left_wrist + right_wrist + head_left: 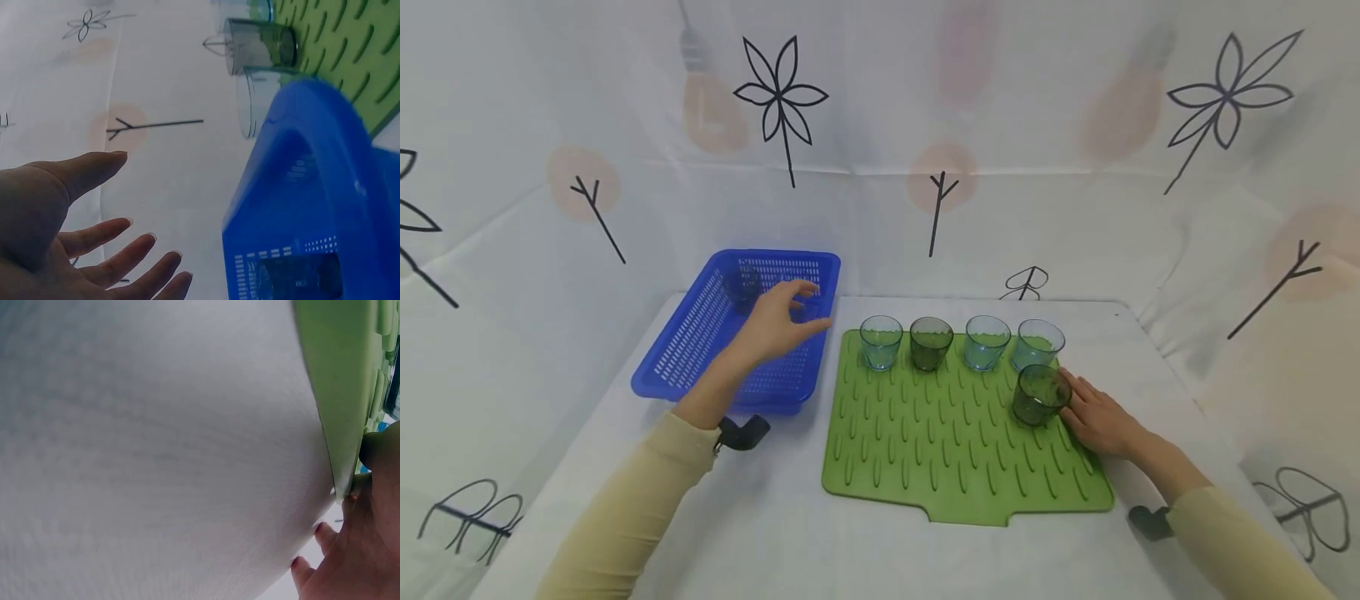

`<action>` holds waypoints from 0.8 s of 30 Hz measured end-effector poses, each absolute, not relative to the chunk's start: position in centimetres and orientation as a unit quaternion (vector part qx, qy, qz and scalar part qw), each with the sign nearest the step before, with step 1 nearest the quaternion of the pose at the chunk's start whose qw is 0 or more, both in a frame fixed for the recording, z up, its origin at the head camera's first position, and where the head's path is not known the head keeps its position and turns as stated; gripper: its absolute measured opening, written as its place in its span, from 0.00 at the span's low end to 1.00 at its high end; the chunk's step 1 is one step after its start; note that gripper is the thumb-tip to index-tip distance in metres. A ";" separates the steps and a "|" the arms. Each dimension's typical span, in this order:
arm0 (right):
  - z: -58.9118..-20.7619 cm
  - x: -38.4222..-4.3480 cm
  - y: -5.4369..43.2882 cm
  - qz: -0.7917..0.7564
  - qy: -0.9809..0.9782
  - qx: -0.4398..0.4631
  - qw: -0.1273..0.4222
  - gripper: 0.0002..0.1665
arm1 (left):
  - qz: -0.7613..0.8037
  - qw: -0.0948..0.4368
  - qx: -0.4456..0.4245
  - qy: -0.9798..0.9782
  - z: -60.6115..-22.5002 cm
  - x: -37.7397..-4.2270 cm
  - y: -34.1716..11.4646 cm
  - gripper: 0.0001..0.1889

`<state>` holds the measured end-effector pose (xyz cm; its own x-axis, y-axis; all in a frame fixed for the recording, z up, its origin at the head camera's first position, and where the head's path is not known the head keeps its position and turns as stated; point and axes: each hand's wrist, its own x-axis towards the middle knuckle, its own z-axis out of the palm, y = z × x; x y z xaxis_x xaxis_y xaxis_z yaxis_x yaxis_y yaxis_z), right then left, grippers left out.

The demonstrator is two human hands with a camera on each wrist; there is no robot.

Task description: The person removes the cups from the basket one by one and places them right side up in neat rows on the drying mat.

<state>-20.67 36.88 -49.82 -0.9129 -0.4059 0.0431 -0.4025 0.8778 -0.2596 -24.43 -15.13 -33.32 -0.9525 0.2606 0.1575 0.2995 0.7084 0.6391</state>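
Note:
My left hand (777, 323) hovers over the blue plastic basket (681, 337), thumb and fingers spread with nothing between them. Inside the basket lies a dark glass (742, 285), also visible through the basket in the left wrist view. My right hand (1101, 421) rests at the right edge of the green ridged mat (925, 454), its fingers extended beside a dark green glass (1041, 396). Along the mat's far edge stand a light blue glass (881, 343), a dark green tumbler (930, 344), a second blue glass (987, 343) and a third pale one (1037, 343).
A white cloth covers the table (760, 517). Behind it hangs a white curtain (880, 225) printed with flowers and twigs. The basket's raised rim (312, 94) stands between my left hand and the mat.

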 end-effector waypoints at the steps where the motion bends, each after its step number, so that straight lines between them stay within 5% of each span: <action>1: -49.7 -20.6 36.8 -0.131 0.970 -0.207 0.010 0.34 | -0.351 0.030 -0.141 -0.925 -33.2 -25.0 -15.8 0.33; 13: -50.4 -20.9 37.3 -0.131 0.970 -0.206 0.012 0.36 | -0.394 0.018 -0.009 -0.919 -34.8 -30.1 -20.8 0.34; 24: -50.2 -20.7 37.0 -0.133 0.970 -0.206 0.000 0.34 | -0.399 -0.046 0.041 -0.915 -36.3 -33.1 -21.7 0.43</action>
<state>-20.70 37.04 -50.21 -0.9153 -0.3992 0.0541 -0.3991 0.8800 -0.2577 -33.11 -21.72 -36.35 -0.9924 -0.0389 -0.1164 -0.1117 0.6779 0.7266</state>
